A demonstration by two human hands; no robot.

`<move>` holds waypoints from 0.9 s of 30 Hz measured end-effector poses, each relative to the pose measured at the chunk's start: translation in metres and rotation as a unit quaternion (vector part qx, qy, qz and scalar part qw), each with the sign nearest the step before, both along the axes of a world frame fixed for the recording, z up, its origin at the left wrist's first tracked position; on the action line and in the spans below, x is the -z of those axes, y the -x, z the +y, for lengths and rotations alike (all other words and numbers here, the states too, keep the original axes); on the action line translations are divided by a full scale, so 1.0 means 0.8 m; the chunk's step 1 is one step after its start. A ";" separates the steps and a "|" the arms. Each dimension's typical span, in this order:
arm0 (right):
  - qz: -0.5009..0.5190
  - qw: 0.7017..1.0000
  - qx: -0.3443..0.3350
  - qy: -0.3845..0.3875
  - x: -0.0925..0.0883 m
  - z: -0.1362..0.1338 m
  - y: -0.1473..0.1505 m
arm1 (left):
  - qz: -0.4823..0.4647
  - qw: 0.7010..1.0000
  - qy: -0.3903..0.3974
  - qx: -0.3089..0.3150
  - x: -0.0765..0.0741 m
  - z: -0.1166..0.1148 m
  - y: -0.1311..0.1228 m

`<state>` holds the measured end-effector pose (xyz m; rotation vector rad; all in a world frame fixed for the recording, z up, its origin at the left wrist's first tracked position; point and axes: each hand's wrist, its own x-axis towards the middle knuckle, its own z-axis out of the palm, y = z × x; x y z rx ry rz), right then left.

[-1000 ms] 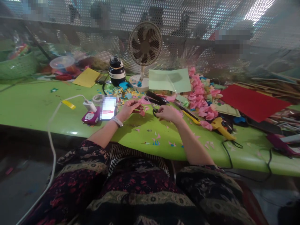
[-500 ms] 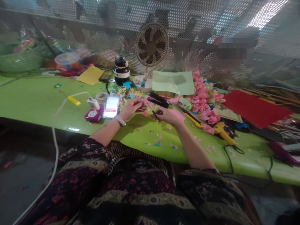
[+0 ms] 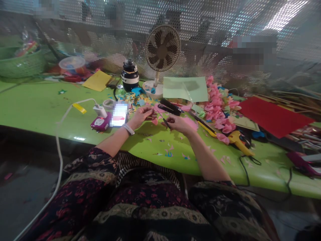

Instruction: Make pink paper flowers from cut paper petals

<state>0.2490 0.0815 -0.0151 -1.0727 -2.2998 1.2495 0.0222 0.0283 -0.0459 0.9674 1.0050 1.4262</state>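
Observation:
My left hand point(image 3: 144, 114) pinches a small pink paper piece point(image 3: 154, 122), which hangs below its fingertips. Opposite it, my right hand point(image 3: 177, 123) is closed round a slim dark-handled tool point(image 3: 166, 123). The tool's thin metal end slants up and left towards my left fingertips; I cannot tell whether it is a pair of scissors or a single shaft. Just behind my right hand lies a black stapler point(image 3: 171, 107). A pink paper sheet point(image 3: 190, 123) is partly hidden by that hand. Small pink and blue paper scraps point(image 3: 169, 154) are scattered on the green table point(image 3: 140, 140) below.
Left of my left hand are a lit phone point(image 3: 119, 114) and a purple power adapter point(image 3: 100, 124) with a cable. A fan point(image 3: 163, 48) and dark bottle point(image 3: 129, 75) stand behind. To the right are pink paper flowers point(image 3: 214, 100), a yellow-handled cutter point(image 3: 207, 129) and a yellow glue gun point(image 3: 240, 143).

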 end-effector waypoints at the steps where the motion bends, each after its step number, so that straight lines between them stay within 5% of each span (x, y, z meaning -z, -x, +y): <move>1: 0.003 1.000 0.001 -0.001 0.001 0.000 0.000 | 0.000 1.000 0.000 -0.002 0.000 0.000 0.000; 27: 0.007 1.000 -0.004 -0.001 0.003 0.000 0.000 | -0.007 1.000 0.008 0.003 -0.004 -0.003 -0.001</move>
